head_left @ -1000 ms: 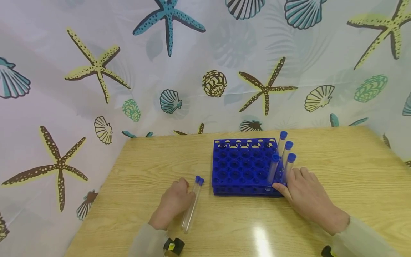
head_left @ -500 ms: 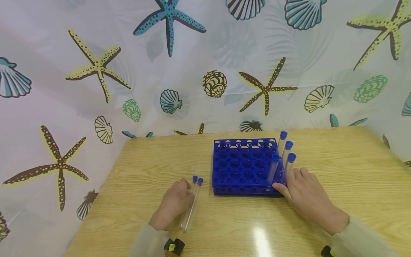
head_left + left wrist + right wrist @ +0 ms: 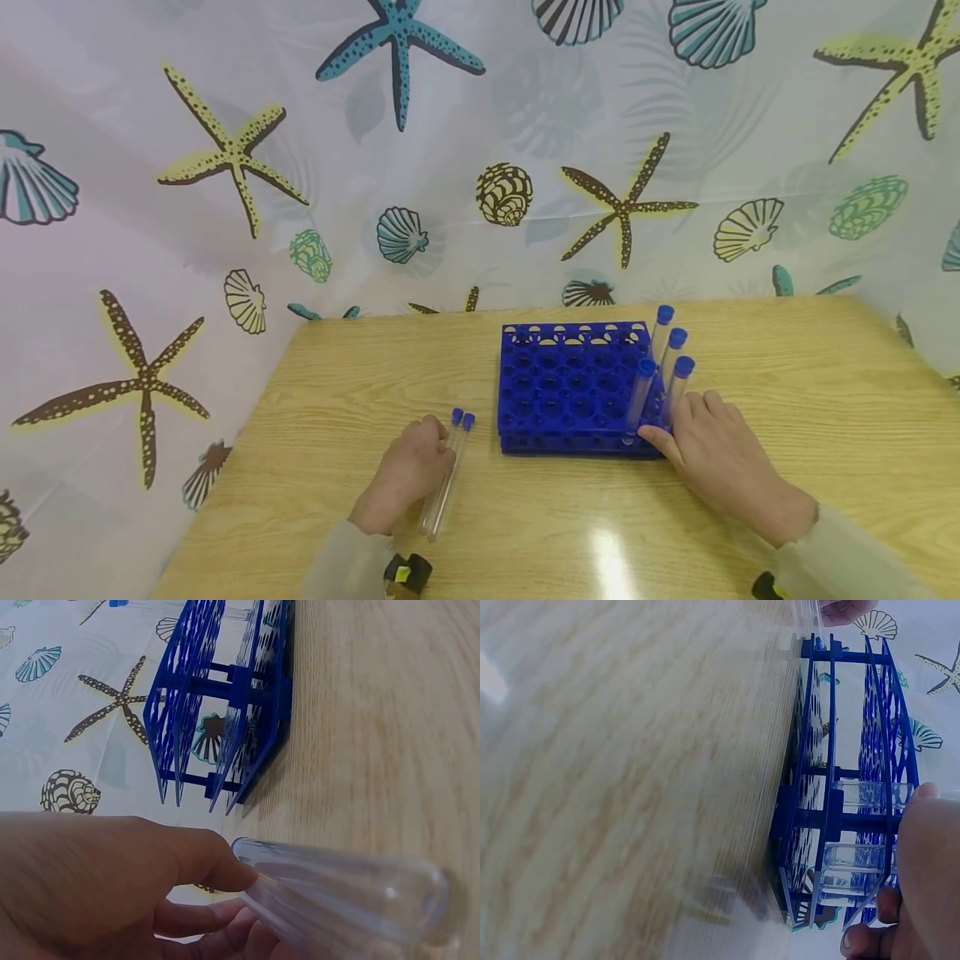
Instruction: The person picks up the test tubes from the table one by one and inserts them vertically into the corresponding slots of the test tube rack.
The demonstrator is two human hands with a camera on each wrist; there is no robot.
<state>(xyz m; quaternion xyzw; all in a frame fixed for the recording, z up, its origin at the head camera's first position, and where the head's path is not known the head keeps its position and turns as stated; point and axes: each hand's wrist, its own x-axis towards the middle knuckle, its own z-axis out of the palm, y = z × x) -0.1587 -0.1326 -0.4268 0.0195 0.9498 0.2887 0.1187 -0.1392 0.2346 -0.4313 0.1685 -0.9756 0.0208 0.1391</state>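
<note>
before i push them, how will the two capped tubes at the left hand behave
The two capped tubes would probably roll if released and pushed, having round bodies. They look slim and clear, so likely light, perhaps fragile. Their shiny walls may slip in the left hand.

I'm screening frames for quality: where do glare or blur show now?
Head: a white glare patch on the table near the bottom edge; left wrist: the nearby test tubes look soft, the rack crisper; right wrist: glare at the left edge, the table smeared.
</note>
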